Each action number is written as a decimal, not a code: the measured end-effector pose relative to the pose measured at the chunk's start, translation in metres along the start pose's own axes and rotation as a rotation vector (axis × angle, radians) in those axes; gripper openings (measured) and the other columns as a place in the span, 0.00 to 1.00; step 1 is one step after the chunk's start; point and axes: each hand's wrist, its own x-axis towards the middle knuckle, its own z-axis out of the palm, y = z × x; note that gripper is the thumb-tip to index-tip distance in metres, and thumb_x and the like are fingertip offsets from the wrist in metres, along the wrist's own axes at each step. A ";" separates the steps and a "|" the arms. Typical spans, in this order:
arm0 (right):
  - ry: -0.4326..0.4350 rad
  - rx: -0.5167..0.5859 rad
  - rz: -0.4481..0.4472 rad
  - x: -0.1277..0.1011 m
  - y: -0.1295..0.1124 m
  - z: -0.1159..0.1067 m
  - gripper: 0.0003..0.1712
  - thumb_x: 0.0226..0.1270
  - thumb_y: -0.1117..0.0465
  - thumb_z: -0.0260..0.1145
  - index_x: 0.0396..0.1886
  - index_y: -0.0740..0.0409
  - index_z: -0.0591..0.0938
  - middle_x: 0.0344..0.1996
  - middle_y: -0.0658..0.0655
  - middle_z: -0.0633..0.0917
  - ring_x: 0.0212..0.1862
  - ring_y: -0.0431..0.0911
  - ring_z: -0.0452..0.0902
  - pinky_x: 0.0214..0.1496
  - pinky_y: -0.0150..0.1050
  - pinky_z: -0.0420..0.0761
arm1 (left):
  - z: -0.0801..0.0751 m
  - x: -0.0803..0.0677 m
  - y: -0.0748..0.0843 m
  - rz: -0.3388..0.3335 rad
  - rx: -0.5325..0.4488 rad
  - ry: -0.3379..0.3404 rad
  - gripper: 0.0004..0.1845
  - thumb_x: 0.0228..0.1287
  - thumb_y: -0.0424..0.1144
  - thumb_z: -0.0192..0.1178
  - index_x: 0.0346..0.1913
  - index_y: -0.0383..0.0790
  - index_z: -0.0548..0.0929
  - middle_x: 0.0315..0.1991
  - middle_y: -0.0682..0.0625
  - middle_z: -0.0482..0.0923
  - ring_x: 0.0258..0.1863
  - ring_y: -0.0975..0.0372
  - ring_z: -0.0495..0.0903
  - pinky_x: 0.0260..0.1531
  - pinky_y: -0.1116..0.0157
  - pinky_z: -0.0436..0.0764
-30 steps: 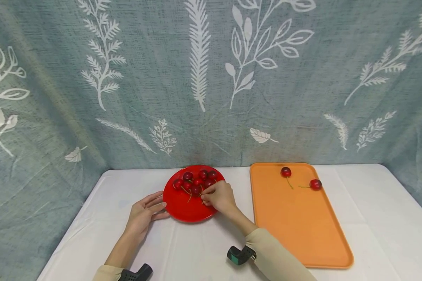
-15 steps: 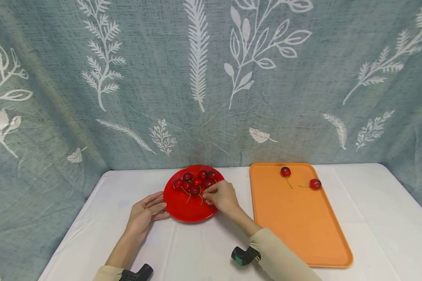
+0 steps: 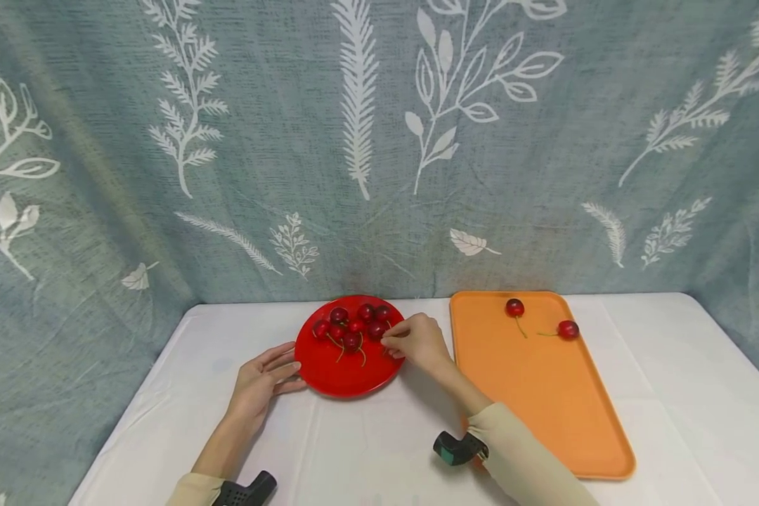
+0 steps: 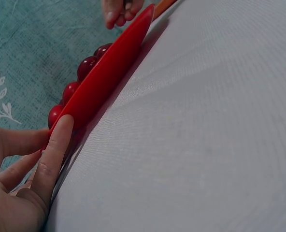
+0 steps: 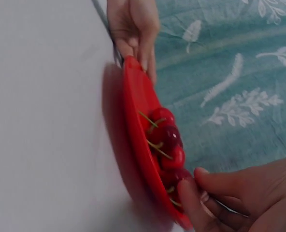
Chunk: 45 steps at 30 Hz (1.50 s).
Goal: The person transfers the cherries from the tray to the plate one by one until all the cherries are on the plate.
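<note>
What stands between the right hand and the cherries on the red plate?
Nothing visible does. The right hand is already at the plate's right edge, its fingertips at the nearest of the cherries on the red plate. Whether it pinches one cannot be told.

Plate [image 3: 329,369]: glossy red | Cherries [image 3: 352,329]: dark red, greenish-yellow stems | Tray [image 3: 544,400]: plain orange, bearing two red cherries [image 3: 568,329] | Surface [image 3: 670,393]: white cloth | Backdrop [image 3: 278,140]: grey-teal weave printed with white leaves and fern sprigs | Sleeves [image 3: 525,464]: pale beige | Wrist devices [image 3: 458,448]: black, one with teal face
</note>
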 end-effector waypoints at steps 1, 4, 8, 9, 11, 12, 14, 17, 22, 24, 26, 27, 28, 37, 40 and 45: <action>0.011 -0.023 -0.008 0.000 0.001 -0.004 0.05 0.58 0.68 0.72 0.32 0.67 0.89 0.25 0.59 0.88 0.23 0.46 0.85 0.27 0.32 0.85 | 0.000 0.000 0.000 -0.001 0.003 0.003 0.26 0.69 0.28 0.54 0.69 0.32 0.66 0.65 0.33 0.69 0.41 0.62 0.86 0.42 0.64 0.86; 0.059 -0.126 -0.031 0.004 0.005 -0.021 0.05 0.57 0.67 0.73 0.32 0.65 0.90 0.25 0.57 0.89 0.23 0.45 0.83 0.25 0.29 0.80 | 0.001 0.001 0.000 -0.003 0.002 0.006 0.26 0.69 0.28 0.55 0.69 0.32 0.67 0.65 0.33 0.69 0.42 0.61 0.86 0.41 0.63 0.86; 0.102 -0.221 -0.001 0.012 0.010 -0.056 0.07 0.59 0.66 0.72 0.36 0.65 0.89 0.28 0.59 0.89 0.26 0.48 0.83 0.23 0.29 0.74 | 0.001 0.001 0.000 -0.005 -0.001 0.009 0.26 0.69 0.27 0.54 0.69 0.32 0.67 0.65 0.33 0.70 0.42 0.60 0.86 0.41 0.63 0.86; 0.104 -0.213 0.016 0.014 0.011 -0.066 0.08 0.61 0.66 0.71 0.37 0.66 0.89 0.30 0.60 0.89 0.28 0.50 0.83 0.24 0.29 0.74 | 0.001 0.001 0.000 -0.005 0.000 0.010 0.26 0.69 0.27 0.54 0.69 0.32 0.67 0.65 0.33 0.70 0.42 0.60 0.86 0.41 0.63 0.86; 0.106 -0.208 0.053 0.015 0.013 -0.085 0.10 0.63 0.65 0.69 0.40 0.68 0.88 0.31 0.63 0.88 0.32 0.53 0.84 0.24 0.30 0.76 | 0.001 0.001 0.000 -0.003 0.000 0.012 0.26 0.69 0.27 0.54 0.69 0.33 0.67 0.64 0.33 0.70 0.42 0.60 0.86 0.41 0.63 0.86; 0.109 -0.210 0.061 0.015 0.015 -0.094 0.11 0.64 0.65 0.68 0.41 0.68 0.88 0.33 0.63 0.88 0.33 0.54 0.84 0.24 0.31 0.76 | 0.000 0.001 0.000 -0.003 0.002 0.012 0.26 0.69 0.27 0.54 0.69 0.32 0.67 0.64 0.33 0.70 0.42 0.60 0.86 0.41 0.63 0.86; 0.125 -0.223 0.064 0.013 0.020 -0.111 0.12 0.65 0.64 0.68 0.42 0.69 0.87 0.34 0.65 0.88 0.34 0.56 0.85 0.25 0.31 0.78 | 0.000 0.001 0.000 -0.002 0.001 0.011 0.26 0.69 0.28 0.55 0.69 0.32 0.67 0.65 0.33 0.70 0.42 0.61 0.86 0.41 0.63 0.86; 0.141 -0.245 0.070 0.008 0.029 -0.134 0.14 0.65 0.63 0.67 0.44 0.70 0.86 0.34 0.66 0.88 0.35 0.56 0.85 0.27 0.33 0.79 | -0.001 0.001 -0.001 -0.005 0.000 0.012 0.26 0.69 0.28 0.54 0.69 0.32 0.66 0.65 0.34 0.69 0.42 0.61 0.85 0.41 0.63 0.86; 0.146 -0.259 0.086 -0.003 0.041 -0.159 0.16 0.66 0.62 0.67 0.45 0.74 0.85 0.35 0.67 0.88 0.37 0.59 0.86 0.39 0.44 0.86 | 0.000 0.000 -0.001 -0.002 -0.003 0.011 0.26 0.69 0.27 0.54 0.69 0.32 0.66 0.65 0.34 0.69 0.41 0.63 0.85 0.41 0.63 0.86; 0.146 -0.290 0.096 -0.006 0.044 -0.166 0.17 0.66 0.61 0.67 0.44 0.73 0.85 0.34 0.66 0.88 0.37 0.58 0.85 0.43 0.48 0.85 | 0.000 0.000 -0.001 -0.001 -0.005 0.011 0.27 0.69 0.27 0.54 0.69 0.32 0.66 0.65 0.34 0.69 0.40 0.63 0.85 0.41 0.63 0.86; 0.145 -0.328 0.106 -0.008 0.048 -0.170 0.17 0.65 0.59 0.68 0.43 0.72 0.86 0.32 0.64 0.88 0.37 0.56 0.85 0.46 0.49 0.84 | 0.001 -0.001 0.000 0.002 -0.007 0.014 0.26 0.69 0.27 0.54 0.69 0.32 0.66 0.65 0.34 0.69 0.40 0.63 0.85 0.41 0.63 0.86; 0.145 -0.340 0.112 -0.009 0.050 -0.172 0.17 0.65 0.59 0.68 0.42 0.71 0.87 0.31 0.63 0.88 0.36 0.56 0.84 0.46 0.49 0.83 | 0.001 -0.001 -0.001 0.004 -0.006 0.018 0.26 0.69 0.27 0.54 0.69 0.32 0.66 0.65 0.34 0.69 0.40 0.63 0.85 0.41 0.63 0.86; 0.148 -0.357 0.123 -0.009 0.052 -0.174 0.16 0.64 0.58 0.69 0.41 0.70 0.87 0.29 0.61 0.89 0.35 0.54 0.84 0.44 0.48 0.83 | 0.002 -0.001 -0.001 0.004 -0.006 0.021 0.26 0.69 0.27 0.54 0.69 0.32 0.67 0.65 0.34 0.70 0.40 0.63 0.85 0.40 0.63 0.86; 0.148 -0.427 0.162 -0.017 0.074 -0.177 0.14 0.61 0.59 0.71 0.29 0.69 0.88 0.13 0.51 0.82 0.19 0.41 0.74 0.27 0.36 0.74 | 0.003 0.000 -0.004 0.007 -0.007 0.024 0.26 0.69 0.27 0.55 0.68 0.32 0.68 0.64 0.33 0.70 0.41 0.61 0.86 0.40 0.63 0.86; 0.159 -0.439 0.163 -0.018 0.079 -0.174 0.13 0.59 0.60 0.73 0.27 0.69 0.88 0.13 0.54 0.83 0.17 0.42 0.78 0.26 0.38 0.78 | 0.003 -0.001 -0.004 0.008 -0.007 0.024 0.25 0.69 0.27 0.55 0.68 0.32 0.68 0.64 0.33 0.71 0.41 0.61 0.86 0.40 0.64 0.86; 0.170 -0.448 0.169 -0.015 0.083 -0.168 0.11 0.58 0.61 0.72 0.23 0.67 0.88 0.13 0.53 0.83 0.16 0.41 0.77 0.20 0.35 0.76 | 0.000 0.000 -0.002 0.013 -0.006 0.024 0.26 0.69 0.28 0.55 0.68 0.32 0.68 0.64 0.34 0.71 0.42 0.61 0.86 0.41 0.64 0.86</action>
